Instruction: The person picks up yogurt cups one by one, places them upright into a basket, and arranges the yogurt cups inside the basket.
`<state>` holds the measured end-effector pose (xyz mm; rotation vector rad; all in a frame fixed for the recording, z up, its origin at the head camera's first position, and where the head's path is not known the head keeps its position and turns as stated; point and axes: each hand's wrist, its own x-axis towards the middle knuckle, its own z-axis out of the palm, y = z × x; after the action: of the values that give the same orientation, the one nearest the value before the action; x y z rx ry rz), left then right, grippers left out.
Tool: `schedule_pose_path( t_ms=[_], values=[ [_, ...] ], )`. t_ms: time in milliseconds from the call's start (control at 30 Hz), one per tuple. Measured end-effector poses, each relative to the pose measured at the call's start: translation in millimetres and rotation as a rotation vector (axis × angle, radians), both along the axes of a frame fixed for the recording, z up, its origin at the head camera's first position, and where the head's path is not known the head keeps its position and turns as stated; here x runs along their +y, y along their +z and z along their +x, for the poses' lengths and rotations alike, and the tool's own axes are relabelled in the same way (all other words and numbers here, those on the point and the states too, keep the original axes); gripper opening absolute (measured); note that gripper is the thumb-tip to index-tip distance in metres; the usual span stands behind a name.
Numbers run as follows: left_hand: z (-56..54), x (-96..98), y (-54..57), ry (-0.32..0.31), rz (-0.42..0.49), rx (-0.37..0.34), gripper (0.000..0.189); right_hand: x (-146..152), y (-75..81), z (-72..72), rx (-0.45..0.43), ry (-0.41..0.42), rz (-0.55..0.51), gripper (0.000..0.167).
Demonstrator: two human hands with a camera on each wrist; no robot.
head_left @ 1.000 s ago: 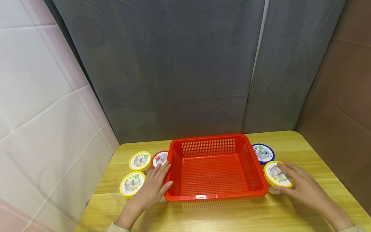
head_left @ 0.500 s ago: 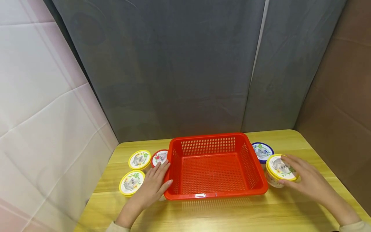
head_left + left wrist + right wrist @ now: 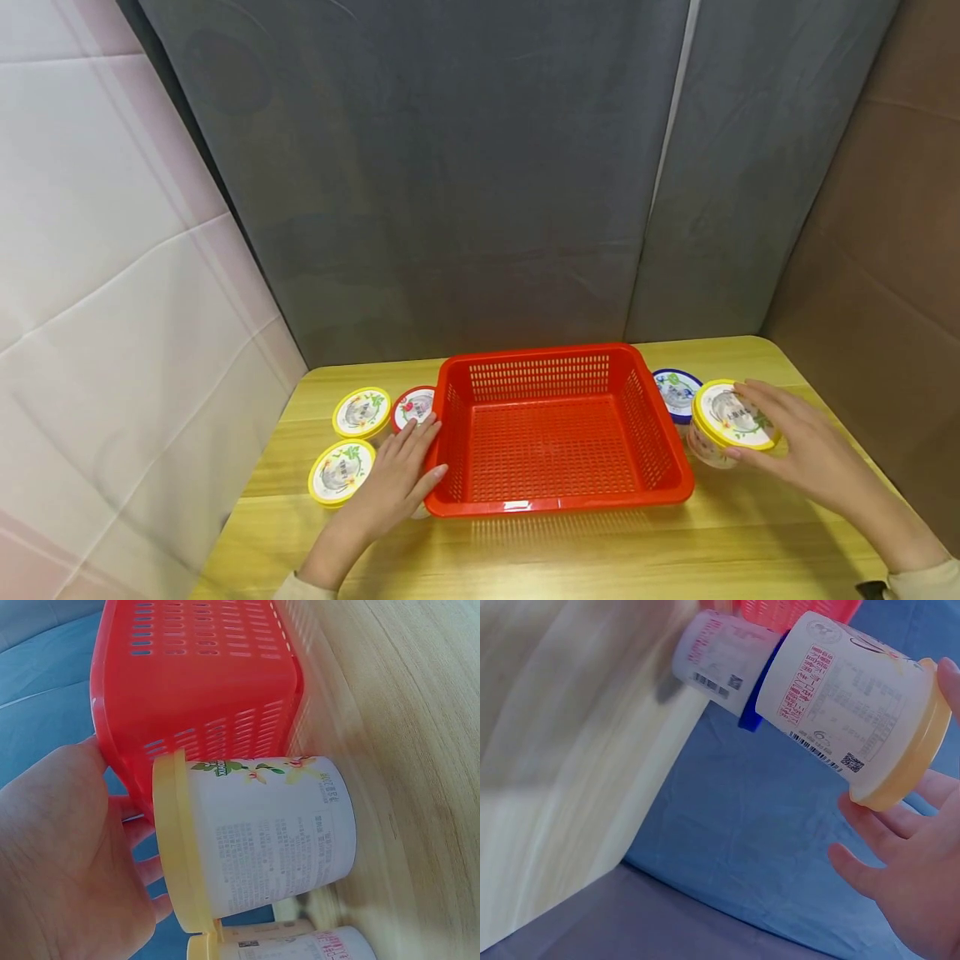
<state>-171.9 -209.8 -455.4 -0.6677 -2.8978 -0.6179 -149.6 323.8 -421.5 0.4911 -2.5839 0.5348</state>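
My right hand (image 3: 806, 454) grips a paper tub with a yellow lid (image 3: 737, 414), fingers and thumb around the lid's edge. In the right wrist view this tub (image 3: 840, 712) is tilted and raised off the table, overlapping a blue-lidded tub (image 3: 724, 664) behind it. My left hand (image 3: 397, 475) rests with extended fingers on the left rim of a red plastic basket (image 3: 558, 505). Close by that hand, in the left wrist view, stands a yellow-lidded tub (image 3: 270, 832) against the basket's side. The head view mostly hides this tub under the hand.
Left of the basket stand two yellow-lidded tubs, one farther back (image 3: 362, 413) and one nearer (image 3: 341, 473), with a red-lidded tub (image 3: 414, 406) at the basket's left rim. Everything sits on a wood-grain table (image 3: 585, 558). A grey curtain (image 3: 450, 183) hangs behind.
My right hand has lifted the yellow-lidded tub and carried it slightly back and to the right. The left hand and the basket have stayed in place.
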Motion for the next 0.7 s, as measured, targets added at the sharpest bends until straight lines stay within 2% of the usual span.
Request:
schedule_pose_path(
  t_ms=[267,700],
  values=[
    [0.7,-0.3,-0.1,0.003,-0.007,-0.002,0.064,-1,11.0,-3.6,0.011,0.007,0.008,0.094],
    [0.6,0.1,0.1,0.008,-0.005,-0.007,0.065,-5,22.2,-5.9,-0.025,0.009,-0.012,0.092]
  ],
)
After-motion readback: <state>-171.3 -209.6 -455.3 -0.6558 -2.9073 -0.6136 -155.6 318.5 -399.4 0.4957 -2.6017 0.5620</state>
